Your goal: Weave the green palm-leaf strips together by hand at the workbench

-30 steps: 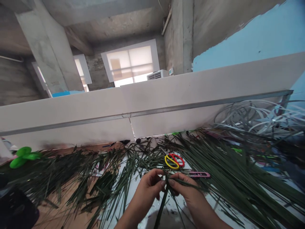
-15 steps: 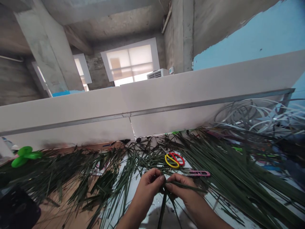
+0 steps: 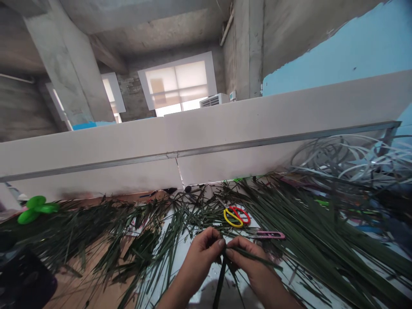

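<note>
My left hand (image 3: 207, 249) and my right hand (image 3: 244, 253) meet at the lower middle of the head view, thumbs and fingertips pinching long green leaf strips (image 3: 220, 281). One strip runs out to the right past my right hand; others hang down below the fingers. Where the strips cross, the fingertips hide the detail. Just beyond the hands lie scissors (image 3: 237, 216) with one yellow and one red handle. A pink-handled cutter knife (image 3: 270, 235) rests to their right, close to my right hand.
Long green leaves (image 3: 305, 227) are heaped on the right, and cut strips (image 3: 141, 240) lie scattered on the left. A green balloon-like object (image 3: 35, 209) sits far left, a dark object (image 3: 27, 277) at lower left. Pale coiled strips (image 3: 347, 156) pile up at right, before a white partition (image 3: 209, 161).
Both hands keep their pinch on the leaf strips. The strip at my right hand now slants further downward. The whole view has shifted slightly.
</note>
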Demonstrator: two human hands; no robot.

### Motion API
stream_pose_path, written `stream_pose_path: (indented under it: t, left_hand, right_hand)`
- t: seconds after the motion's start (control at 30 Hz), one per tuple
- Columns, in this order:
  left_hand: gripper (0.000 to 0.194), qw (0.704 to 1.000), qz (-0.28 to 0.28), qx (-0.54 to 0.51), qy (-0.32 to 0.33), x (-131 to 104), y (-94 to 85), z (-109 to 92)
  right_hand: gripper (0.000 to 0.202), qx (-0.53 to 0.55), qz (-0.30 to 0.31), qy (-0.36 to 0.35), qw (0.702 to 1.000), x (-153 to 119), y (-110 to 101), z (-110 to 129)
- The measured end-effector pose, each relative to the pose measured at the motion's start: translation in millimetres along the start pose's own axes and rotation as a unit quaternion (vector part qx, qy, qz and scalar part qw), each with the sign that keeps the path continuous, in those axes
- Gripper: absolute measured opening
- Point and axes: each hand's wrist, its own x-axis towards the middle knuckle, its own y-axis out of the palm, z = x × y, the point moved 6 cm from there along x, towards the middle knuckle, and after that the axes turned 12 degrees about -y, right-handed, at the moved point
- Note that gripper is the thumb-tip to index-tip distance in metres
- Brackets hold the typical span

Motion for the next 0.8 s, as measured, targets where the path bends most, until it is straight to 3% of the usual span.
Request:
stream_pose_path:
  t: [0.2, 0.47, 0.8]
  left_hand:
    - [0.034, 0.999, -0.022, 0.034, -0.013, 2, -1.4, 6]
    - [0.039, 0.999, -0.028, 0.004, -0.02, 5, -2.6, 12]
    - [0.026, 0.999, -0.031, 0.008, -0.029, 4, -0.8, 10]
  right_hand:
    - [0.024, -0.044, 0.001, -0.007, 0.999, 0, -3, -9]
    - [0.024, -0.01, -0.027, -0.009, 1.0, 3, -9, -12]
    - [0.027, 0.018, -0.068, -0.012, 0.997, 5, -17, -21]
